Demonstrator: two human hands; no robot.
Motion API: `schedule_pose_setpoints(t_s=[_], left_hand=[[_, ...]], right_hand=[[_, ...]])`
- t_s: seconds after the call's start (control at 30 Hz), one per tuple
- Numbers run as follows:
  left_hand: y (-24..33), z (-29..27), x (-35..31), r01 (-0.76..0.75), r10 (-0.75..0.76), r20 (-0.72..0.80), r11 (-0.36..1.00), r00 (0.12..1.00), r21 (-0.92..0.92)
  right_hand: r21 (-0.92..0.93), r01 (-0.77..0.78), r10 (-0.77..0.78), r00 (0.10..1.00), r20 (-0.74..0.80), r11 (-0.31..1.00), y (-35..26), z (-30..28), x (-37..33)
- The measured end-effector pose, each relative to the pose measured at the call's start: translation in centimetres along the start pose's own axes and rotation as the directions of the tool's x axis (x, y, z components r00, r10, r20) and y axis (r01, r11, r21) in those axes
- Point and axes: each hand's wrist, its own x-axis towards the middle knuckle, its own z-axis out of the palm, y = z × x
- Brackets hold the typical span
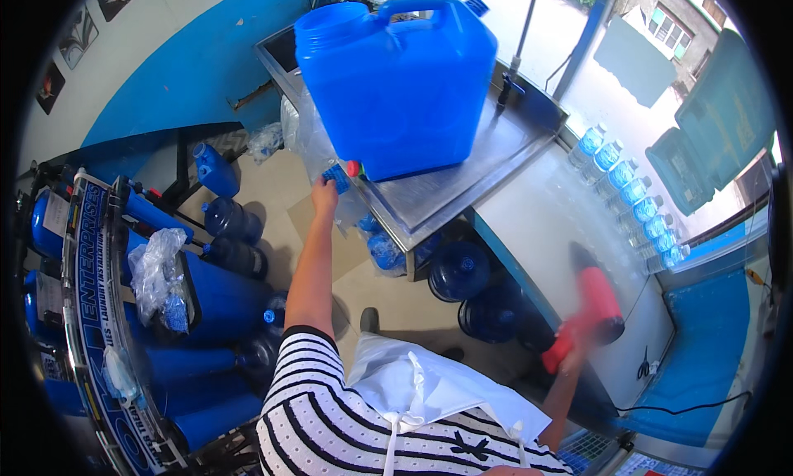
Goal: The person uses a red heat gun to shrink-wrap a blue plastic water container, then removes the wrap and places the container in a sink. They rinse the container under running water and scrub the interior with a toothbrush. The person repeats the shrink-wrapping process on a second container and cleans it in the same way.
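A large blue jerrycan (401, 88) stands upright on the steel sink counter (504, 162). Its wide mouth at the left has no cap on it. Below that side of the jerrycan, my left hand (325, 197) is closed on a small blue patterned plastic piece (335, 179), too small to make out fully. Close by, a small red cap-like part (354, 169) shows against the jerrycan's lower corner. Low on the right, my right hand (568, 359) grips the handle of a red heat gun (601, 307), blurred by motion, over the white counter.
Several filled water bottles (624, 179) line the window ledge. Round blue water jugs (459, 271) sit under the counter. At left are a metal rack (91, 311), more blue containers (216, 169) and crumpled clear plastic (157, 269). Scissors (643, 364) and a black cord (694, 408) are at right.
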Motion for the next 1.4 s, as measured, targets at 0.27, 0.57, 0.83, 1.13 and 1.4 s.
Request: schedule_pose_setpoints(t_s=[0.27, 0.57, 0.83, 1.13, 1.4], left_hand=[[0.1, 1.2, 2.5, 0.116, 0.11, 0.39, 0.851, 0.914, -0.512], [5.6, -1.6, 1.4, -0.289, 0.315, 0.345, 0.949, 0.884, -0.127], [5.7, -1.6, 1.3, -0.178, 0.226, 0.274, 0.966, 0.935, -0.187], [5.1, 0.1, 0.8, -0.146, 0.219, 0.322, 0.961, 0.921, -0.236], [3.6, 0.9, 0.8, -0.387, 0.436, 0.379, 0.9, 0.816, -0.203]], right_hand=[[-0.065, 0.09, -0.063, 0.939, 0.339, 0.994, -3.3, 20.5, -6.7], [-0.156, 0.078, -0.01, 0.918, 0.397, 0.985, -0.9, 31.9, -9.3], [-0.093, -0.054, 0.088, 0.908, 0.409, 0.994, -0.3, 33.2, -10.3], [-0.09, 0.041, -0.01, 0.949, 0.315, 0.995, -0.7, 33.4, -10.9], [-0.074, -0.028, 0.047, 0.962, 0.267, 0.997, -0.7, 32.8, -12.1]])
